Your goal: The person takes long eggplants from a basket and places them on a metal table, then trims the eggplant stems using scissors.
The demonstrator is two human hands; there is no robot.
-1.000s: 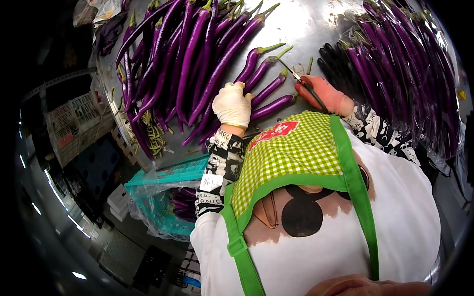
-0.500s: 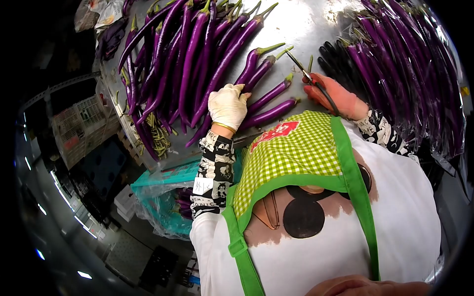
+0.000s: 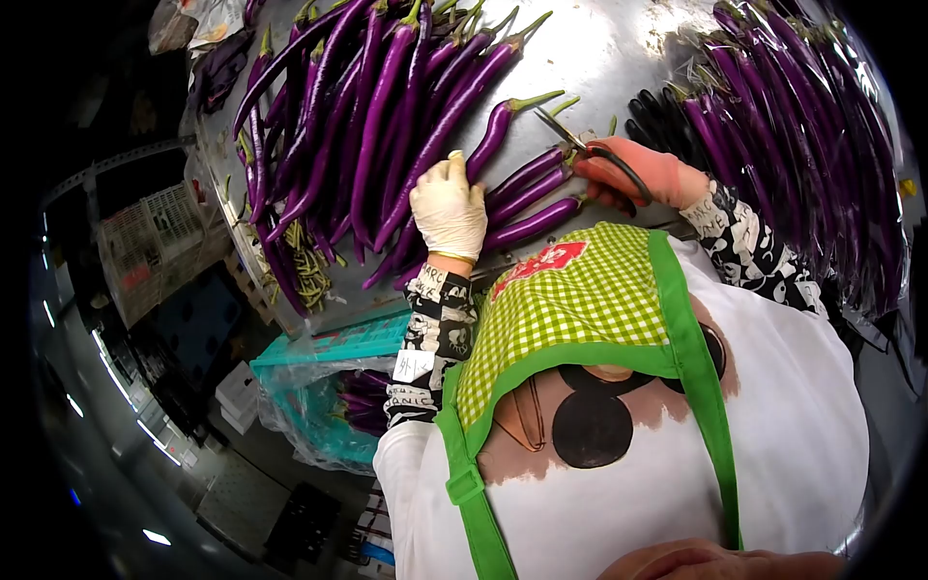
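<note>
My left hand [image 3: 449, 213], in a whitish glove, is closed at the lower end of a long purple eggplant [image 3: 498, 135] that has a long green stem. Its fingers partly hide that end. Scissors [image 3: 616, 166] with dark handles are held in my right hand [image 3: 638, 176], which wears a reddish glove. Their blades point up and left, near that eggplant's stem. Between my hands lie three short-stemmed eggplants [image 3: 534, 228], side by side; the stem ends of the upper two are close to my right fingers. A loose green stem piece [image 3: 612, 126] lies beyond the scissors.
A large heap of eggplants [image 3: 372, 126] covers the metal table [image 3: 590, 43] on the left. Eggplants in clear plastic [image 3: 802, 145] are stacked at right, beside black gloves [image 3: 657, 121]. Cut stems [image 3: 311, 275] lie at the left edge. Below stands a plastic-lined teal crate [image 3: 319, 353].
One eggplant has come down beside the two nearer ones, its stem now short. My left hand has shifted to the remaining long-stemmed eggplant. My right hand and the scissors have moved left.
</note>
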